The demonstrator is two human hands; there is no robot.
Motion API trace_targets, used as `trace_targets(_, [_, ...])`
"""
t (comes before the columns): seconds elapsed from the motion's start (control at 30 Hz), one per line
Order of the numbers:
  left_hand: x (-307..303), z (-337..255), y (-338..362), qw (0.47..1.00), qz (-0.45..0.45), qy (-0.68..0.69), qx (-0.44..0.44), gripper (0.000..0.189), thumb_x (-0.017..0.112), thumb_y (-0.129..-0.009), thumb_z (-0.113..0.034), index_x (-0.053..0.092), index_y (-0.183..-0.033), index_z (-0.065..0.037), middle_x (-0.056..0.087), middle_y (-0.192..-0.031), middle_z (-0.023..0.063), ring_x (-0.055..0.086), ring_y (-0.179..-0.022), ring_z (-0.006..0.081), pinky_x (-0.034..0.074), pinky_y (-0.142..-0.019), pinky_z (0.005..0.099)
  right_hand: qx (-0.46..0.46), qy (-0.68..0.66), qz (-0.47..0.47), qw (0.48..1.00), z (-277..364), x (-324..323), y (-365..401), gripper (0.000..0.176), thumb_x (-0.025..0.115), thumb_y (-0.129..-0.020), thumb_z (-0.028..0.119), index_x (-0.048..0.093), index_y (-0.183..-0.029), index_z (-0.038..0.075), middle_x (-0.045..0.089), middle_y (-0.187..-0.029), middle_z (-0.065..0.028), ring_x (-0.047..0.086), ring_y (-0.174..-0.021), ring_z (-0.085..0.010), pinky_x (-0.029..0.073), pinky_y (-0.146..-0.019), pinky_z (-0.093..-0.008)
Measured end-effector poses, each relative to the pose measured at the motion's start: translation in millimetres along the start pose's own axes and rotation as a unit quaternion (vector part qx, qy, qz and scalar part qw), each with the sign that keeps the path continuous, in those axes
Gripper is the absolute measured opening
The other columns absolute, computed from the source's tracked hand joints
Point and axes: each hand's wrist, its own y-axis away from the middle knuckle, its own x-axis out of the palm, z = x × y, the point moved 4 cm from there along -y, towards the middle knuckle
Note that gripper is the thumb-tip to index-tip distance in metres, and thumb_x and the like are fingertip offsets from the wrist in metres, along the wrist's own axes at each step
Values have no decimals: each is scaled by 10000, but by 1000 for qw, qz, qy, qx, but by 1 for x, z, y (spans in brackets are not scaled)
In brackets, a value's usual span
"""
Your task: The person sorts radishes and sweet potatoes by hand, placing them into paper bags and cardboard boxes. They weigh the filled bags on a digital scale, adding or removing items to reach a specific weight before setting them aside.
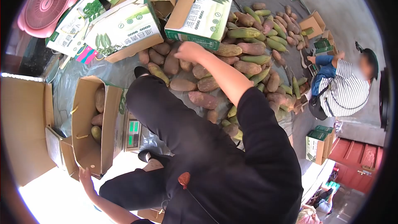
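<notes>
My right hand (190, 53) reaches over a pile of muddy radishes, its fingers curled down at the end of a reddish-brown radish (171, 63). A printed green-and-white box (203, 14) stands just beyond that hand. My left hand (86, 180) rests at the near edge of an open cardboard carton (108, 128), fingers stretched out and slightly apart. Several radishes, including a greenish one (96, 133), lie inside that carton. Beside it, next to my leg, is a scale display (133, 132) with green digits.
More printed boxes (124, 27) and a pink fan (47, 2) stand at the upper left. Green radishes (244, 33) spread toward the upper right. A co-worker in a striped shirt (346, 89) sits at the right, near a red door (356, 161). Another person (325, 201) is at the lower right.
</notes>
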Motion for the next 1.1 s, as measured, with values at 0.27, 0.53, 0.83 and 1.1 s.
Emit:
trace_targets(0.27, [12, -3, -2, 998, -6, 21, -54, 320, 593, -883, -281, 619, -812, 30, 498, -645, 31, 446, -611, 128, 363, -564, 306, -161, -10, 1, 987, 186, -57, -80, 198, 570, -744, 162, 690, -871, 70, 659, -857, -165, 638, -827, -319, 503, -709, -425])
trace_targets(0.53, [16, 2, -3, 987, 52, -47, -143, 427, 577, -865, -426, 649, -926, -10, 567, -690, 23, 493, -590, 125, 330, -444, 306, -174, -69, 37, 982, 324, -35, -111, 315, 678, -702, 186, 689, -1007, 107, 670, -1055, -79, 642, -959, -253, 530, -720, -448])
trace_targets(0.83, [18, 10, 5, 970, 15, -34, -239, 611, 507, -836, -603, 595, -1069, -45, 618, -822, 54, 611, -669, 210, 447, -473, 401, -124, -161, -43, 978, 335, 14, -120, 331, 675, -745, 141, 655, -1075, 118, 633, -1095, -64, 607, -1024, -255, 500, -745, -437])
trace_targets(1.1, [26, 12, -2, 966, 86, -41, -240, 662, 507, -840, -571, 532, -1159, 9, 659, -921, 134, 676, -756, 256, 499, -592, 442, -104, -108, 22, 988, 318, 15, -134, 285, 688, -716, 139, 699, -1001, 150, 673, -1061, -13, 651, -948, -223, 506, -568, -396])
